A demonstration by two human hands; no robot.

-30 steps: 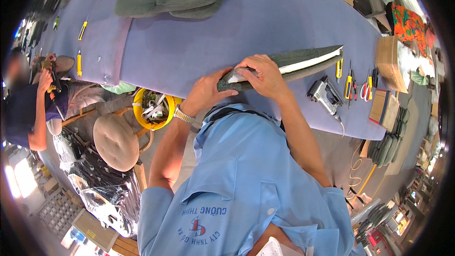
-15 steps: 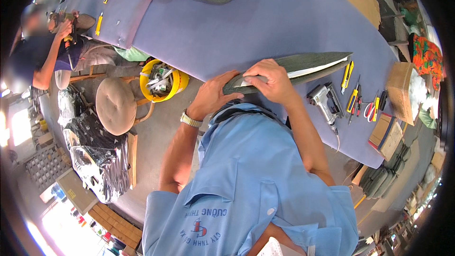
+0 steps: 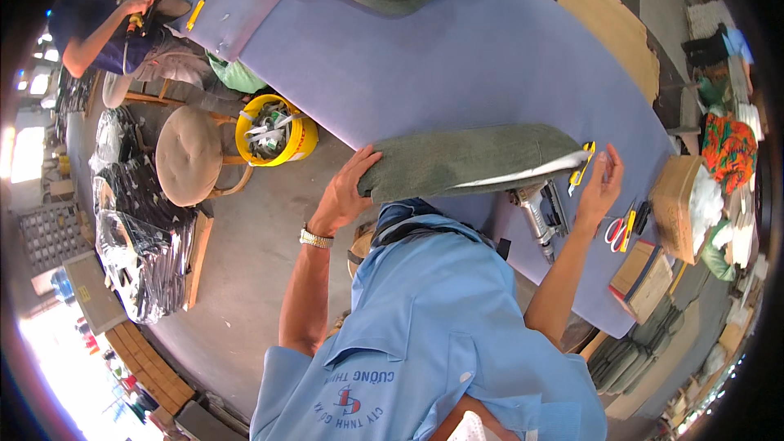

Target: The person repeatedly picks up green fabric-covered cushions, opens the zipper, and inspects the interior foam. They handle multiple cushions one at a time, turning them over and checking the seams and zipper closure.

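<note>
— At the near edge of the purple padded surface [image 3: 457, 57], what is each grip doing?

— The left hand [image 3: 347, 188] has its grip closed over the left end of a long grey-green fabric-covered cushion panel [image 3: 465, 165], fingers curled on top of it. The right hand [image 3: 600, 184] is spread flat and released, palm raised just beside the panel's right end, holding nothing.

— Where does the panel lie?

— Across the near edge of the surface, its pale underside showing along the right part. A yellow utility knife [image 3: 583, 165] lies at its right tip, touching or nearly so; I cannot tell which.

— And around it?

— A grey pneumatic staple gun [image 3: 539, 212] sits just near of the panel. Red-handled scissors [image 3: 618, 230] lie to the right of the open hand, with a brown cardboard box [image 3: 676, 204] further right. On the floor to the left stand a yellow plastic bucket [image 3: 278, 131] and a round tan stool [image 3: 189, 155]. Another person [image 3: 114, 20] sits at the far left.
</note>
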